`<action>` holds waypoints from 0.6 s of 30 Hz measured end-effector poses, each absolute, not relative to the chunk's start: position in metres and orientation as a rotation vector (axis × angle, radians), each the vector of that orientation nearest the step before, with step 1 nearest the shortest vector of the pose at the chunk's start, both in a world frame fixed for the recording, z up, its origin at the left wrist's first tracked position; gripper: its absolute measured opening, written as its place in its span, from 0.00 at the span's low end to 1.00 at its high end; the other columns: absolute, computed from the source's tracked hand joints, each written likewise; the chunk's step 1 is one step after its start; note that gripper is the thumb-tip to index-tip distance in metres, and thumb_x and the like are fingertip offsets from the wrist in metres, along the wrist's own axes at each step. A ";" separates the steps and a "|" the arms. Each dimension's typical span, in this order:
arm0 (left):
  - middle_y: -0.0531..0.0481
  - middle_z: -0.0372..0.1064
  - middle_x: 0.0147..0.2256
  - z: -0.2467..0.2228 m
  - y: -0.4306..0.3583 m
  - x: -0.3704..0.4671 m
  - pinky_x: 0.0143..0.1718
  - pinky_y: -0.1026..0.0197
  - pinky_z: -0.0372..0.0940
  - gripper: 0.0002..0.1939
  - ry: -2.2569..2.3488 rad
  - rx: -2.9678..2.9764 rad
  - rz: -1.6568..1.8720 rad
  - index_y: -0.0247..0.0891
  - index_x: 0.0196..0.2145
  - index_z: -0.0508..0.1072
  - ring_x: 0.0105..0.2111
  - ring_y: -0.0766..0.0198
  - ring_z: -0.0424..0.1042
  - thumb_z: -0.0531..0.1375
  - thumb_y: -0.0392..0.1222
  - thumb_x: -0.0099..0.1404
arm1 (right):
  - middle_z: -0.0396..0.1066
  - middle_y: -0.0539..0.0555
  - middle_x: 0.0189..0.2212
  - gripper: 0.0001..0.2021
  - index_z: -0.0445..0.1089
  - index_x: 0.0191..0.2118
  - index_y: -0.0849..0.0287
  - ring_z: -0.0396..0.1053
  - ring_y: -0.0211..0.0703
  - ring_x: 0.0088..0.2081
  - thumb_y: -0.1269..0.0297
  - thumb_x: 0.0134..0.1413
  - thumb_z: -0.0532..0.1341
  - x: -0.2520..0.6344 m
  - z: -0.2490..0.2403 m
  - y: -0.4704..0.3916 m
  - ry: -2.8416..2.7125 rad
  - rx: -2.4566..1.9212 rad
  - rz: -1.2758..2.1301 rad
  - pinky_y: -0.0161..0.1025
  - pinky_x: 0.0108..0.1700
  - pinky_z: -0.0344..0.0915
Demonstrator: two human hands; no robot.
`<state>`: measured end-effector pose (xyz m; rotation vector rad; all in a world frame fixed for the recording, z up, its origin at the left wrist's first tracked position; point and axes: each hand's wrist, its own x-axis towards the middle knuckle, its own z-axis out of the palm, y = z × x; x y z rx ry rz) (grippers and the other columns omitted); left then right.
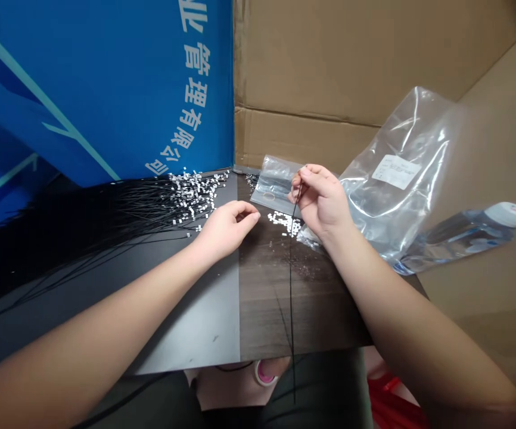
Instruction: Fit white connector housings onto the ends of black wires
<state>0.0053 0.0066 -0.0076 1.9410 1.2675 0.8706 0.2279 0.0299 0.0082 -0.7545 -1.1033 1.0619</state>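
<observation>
My right hand (pixel 323 199) pinches a thin black wire (pixel 291 286) near its upper end. The wire hangs down past the table's front edge; its top end is too small to make out at the fingertips. My left hand (pixel 226 229) hovers near the middle of the table, thumb and forefinger nearly together, and I cannot make out anything between them. Left of it lies a big bundle of black wires (pixel 83 214) with white connectors (pixel 193 193) on their ends. Between my hands is a small pile of loose white connectors (pixel 285 223).
A small clear bag (pixel 273 182) lies behind the pile. On the right are a large clear plastic bag (pixel 401 149) with a label and a tilted water bottle (pixel 468 235). Cardboard (pixel 329 53) and a blue printed panel (pixel 119 77) stand behind the table (pixel 267 322).
</observation>
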 end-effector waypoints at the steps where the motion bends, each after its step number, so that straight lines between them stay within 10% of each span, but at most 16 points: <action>1: 0.46 0.80 0.41 -0.007 0.013 0.008 0.48 0.52 0.70 0.10 1.297 2.011 0.845 0.39 0.40 0.81 0.40 0.56 0.76 0.63 0.47 0.69 | 0.72 0.48 0.29 0.14 0.68 0.34 0.53 0.64 0.37 0.26 0.54 0.51 0.73 0.229 0.006 0.032 -1.090 -0.751 1.061 0.38 0.28 0.65; 18: 0.43 0.75 0.47 -0.028 0.048 0.031 0.55 0.50 0.69 0.15 1.087 2.641 0.672 0.38 0.46 0.84 0.46 0.55 0.75 0.62 0.49 0.73 | 0.71 0.50 0.30 0.17 0.68 0.37 0.52 0.64 0.37 0.26 0.44 0.60 0.68 0.231 -0.011 0.048 -1.197 -0.799 0.931 0.40 0.29 0.66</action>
